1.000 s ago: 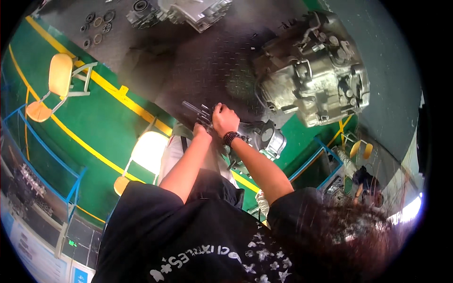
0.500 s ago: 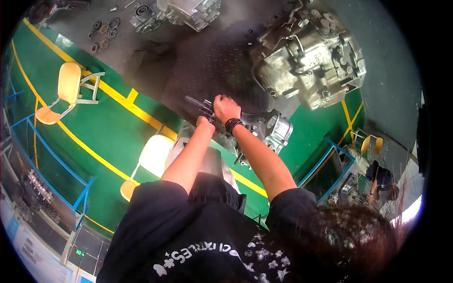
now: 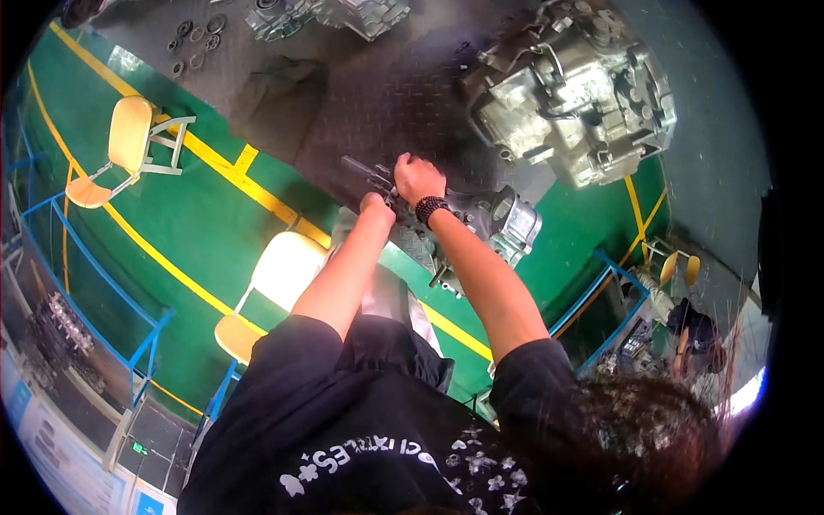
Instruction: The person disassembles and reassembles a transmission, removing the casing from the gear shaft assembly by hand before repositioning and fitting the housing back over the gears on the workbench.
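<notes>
At the near edge of the workbench lies a grey cast-metal gearbox housing (image 3: 513, 225) with a round opening at its right end. My right hand (image 3: 421, 178), a beaded bracelet at its wrist, is closed over the housing's left part with the fingers curled under. Just to its left and nearer to me, my left hand (image 3: 378, 209) is closed at the same spot, its fingers mostly hidden. Slim metal rods (image 3: 365, 170) stick out to the left beyond both hands. What each hand grips is covered by the hands themselves.
A large gearbox (image 3: 566, 99) stands at the right of the dark workbench (image 3: 403, 112). Farther back are another metal casing (image 3: 365, 13) and several bearing rings (image 3: 197, 39). Yellow chairs (image 3: 287, 266) (image 3: 130, 133) stand on the green floor to the left, by blue railings (image 3: 120, 309).
The whole scene has shifted slightly in the picture as the head moved. Both hands stay at the same place on the housing, with little visible change in their grip.
</notes>
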A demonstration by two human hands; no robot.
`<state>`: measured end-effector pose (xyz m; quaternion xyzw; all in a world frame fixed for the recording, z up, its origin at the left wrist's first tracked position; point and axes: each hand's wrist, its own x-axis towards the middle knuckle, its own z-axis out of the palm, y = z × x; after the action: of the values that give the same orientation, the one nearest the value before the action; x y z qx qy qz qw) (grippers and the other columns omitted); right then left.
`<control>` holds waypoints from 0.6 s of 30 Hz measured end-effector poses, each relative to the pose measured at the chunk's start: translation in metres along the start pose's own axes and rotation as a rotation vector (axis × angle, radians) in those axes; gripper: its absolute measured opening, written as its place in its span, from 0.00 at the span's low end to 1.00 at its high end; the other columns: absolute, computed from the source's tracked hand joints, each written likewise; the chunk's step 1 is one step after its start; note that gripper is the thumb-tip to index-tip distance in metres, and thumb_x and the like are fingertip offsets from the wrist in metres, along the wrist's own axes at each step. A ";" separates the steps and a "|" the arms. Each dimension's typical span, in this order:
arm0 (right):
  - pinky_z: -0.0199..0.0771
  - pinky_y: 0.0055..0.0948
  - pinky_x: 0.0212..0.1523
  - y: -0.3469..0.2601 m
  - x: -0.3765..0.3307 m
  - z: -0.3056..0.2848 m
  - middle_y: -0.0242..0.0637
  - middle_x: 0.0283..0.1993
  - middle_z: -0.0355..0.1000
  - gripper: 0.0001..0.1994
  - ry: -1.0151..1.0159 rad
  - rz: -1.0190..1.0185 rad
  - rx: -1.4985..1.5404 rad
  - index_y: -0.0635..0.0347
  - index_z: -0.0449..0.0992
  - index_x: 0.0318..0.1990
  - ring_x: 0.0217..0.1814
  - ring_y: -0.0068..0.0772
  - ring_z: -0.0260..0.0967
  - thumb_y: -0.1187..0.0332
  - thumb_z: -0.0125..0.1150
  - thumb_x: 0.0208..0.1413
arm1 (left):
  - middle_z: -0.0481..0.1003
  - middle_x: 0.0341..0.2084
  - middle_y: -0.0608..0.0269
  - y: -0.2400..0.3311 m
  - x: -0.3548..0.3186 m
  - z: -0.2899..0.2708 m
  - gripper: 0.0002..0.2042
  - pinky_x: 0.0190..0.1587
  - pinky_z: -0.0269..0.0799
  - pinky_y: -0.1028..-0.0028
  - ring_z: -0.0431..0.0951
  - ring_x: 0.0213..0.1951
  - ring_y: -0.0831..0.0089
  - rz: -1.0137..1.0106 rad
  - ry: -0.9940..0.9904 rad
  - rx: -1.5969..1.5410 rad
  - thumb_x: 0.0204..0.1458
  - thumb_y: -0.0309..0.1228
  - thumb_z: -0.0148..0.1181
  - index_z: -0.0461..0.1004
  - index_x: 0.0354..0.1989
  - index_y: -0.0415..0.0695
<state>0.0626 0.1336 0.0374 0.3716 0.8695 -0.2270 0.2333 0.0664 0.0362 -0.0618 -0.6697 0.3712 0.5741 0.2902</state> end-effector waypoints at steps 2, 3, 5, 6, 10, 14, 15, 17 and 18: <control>0.69 0.48 0.58 -0.002 -0.009 -0.005 0.55 0.49 0.76 0.30 0.005 0.036 0.046 0.64 0.80 0.43 0.55 0.55 0.72 0.52 0.31 0.63 | 0.74 0.52 0.51 -0.003 -0.011 -0.001 0.19 0.55 0.73 0.64 0.77 0.49 0.59 0.026 -0.039 -0.010 0.58 0.27 0.39 0.72 0.52 0.33; 0.69 0.48 0.58 0.001 -0.007 -0.001 0.55 0.49 0.76 0.30 -0.003 0.047 0.042 0.64 0.80 0.43 0.55 0.55 0.72 0.52 0.31 0.63 | 0.74 0.52 0.51 -0.005 -0.016 -0.002 0.19 0.55 0.73 0.64 0.77 0.49 0.59 0.017 -0.030 -0.003 0.58 0.27 0.39 0.72 0.52 0.33; 0.69 0.47 0.58 0.000 0.001 -0.001 0.55 0.49 0.76 0.30 -0.009 0.096 0.034 0.64 0.80 0.44 0.54 0.55 0.72 0.52 0.31 0.63 | 0.74 0.52 0.50 -0.004 -0.017 0.003 0.18 0.54 0.73 0.65 0.78 0.49 0.60 0.015 -0.018 0.017 0.58 0.27 0.40 0.72 0.51 0.33; 0.69 0.47 0.58 0.004 0.000 0.000 0.55 0.49 0.75 0.30 0.004 0.084 0.023 0.65 0.80 0.45 0.54 0.56 0.72 0.52 0.31 0.63 | 0.74 0.52 0.50 -0.005 -0.017 0.006 0.18 0.54 0.73 0.65 0.78 0.49 0.60 0.011 -0.018 0.022 0.58 0.27 0.40 0.72 0.51 0.33; 0.72 0.48 0.54 -0.006 0.002 -0.007 0.53 0.47 0.77 0.28 0.001 0.116 0.043 0.65 0.81 0.42 0.51 0.54 0.75 0.53 0.34 0.63 | 0.75 0.51 0.52 -0.003 0.005 0.006 0.18 0.53 0.74 0.67 0.78 0.47 0.62 -0.005 0.014 0.060 0.58 0.27 0.40 0.73 0.51 0.34; 0.68 0.48 0.59 -0.015 -0.003 -0.005 0.55 0.49 0.76 0.31 0.023 0.074 0.068 0.66 0.80 0.45 0.54 0.56 0.73 0.50 0.32 0.63 | 0.76 0.50 0.54 0.005 0.040 0.004 0.19 0.54 0.73 0.68 0.78 0.47 0.63 0.053 -0.140 0.038 0.62 0.33 0.39 0.73 0.50 0.34; 0.68 0.48 0.59 -0.008 -0.005 -0.005 0.55 0.49 0.76 0.31 0.035 0.089 0.070 0.66 0.80 0.45 0.54 0.56 0.73 0.50 0.32 0.63 | 0.76 0.50 0.54 -0.003 0.042 0.003 0.19 0.54 0.73 0.68 0.78 0.47 0.63 0.048 -0.150 0.054 0.62 0.33 0.39 0.73 0.50 0.34; 0.68 0.48 0.59 0.000 -0.003 -0.012 0.55 0.50 0.76 0.30 -0.026 0.117 0.126 0.65 0.79 0.46 0.55 0.55 0.73 0.50 0.32 0.62 | 0.77 0.47 0.54 -0.010 0.038 0.011 0.18 0.55 0.73 0.57 0.78 0.47 0.57 0.113 -0.140 0.089 0.58 0.35 0.41 0.76 0.48 0.43; 0.68 0.48 0.59 0.003 -0.007 -0.014 0.54 0.50 0.76 0.31 -0.019 0.111 0.161 0.65 0.80 0.46 0.55 0.55 0.73 0.50 0.32 0.63 | 0.77 0.47 0.54 -0.011 0.036 0.009 0.18 0.55 0.73 0.57 0.78 0.47 0.57 0.116 -0.158 0.110 0.58 0.35 0.41 0.76 0.48 0.43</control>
<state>0.0659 0.1396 0.0513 0.4346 0.8241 -0.2865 0.2231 0.0733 0.0440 -0.0992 -0.5828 0.4159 0.6198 0.3212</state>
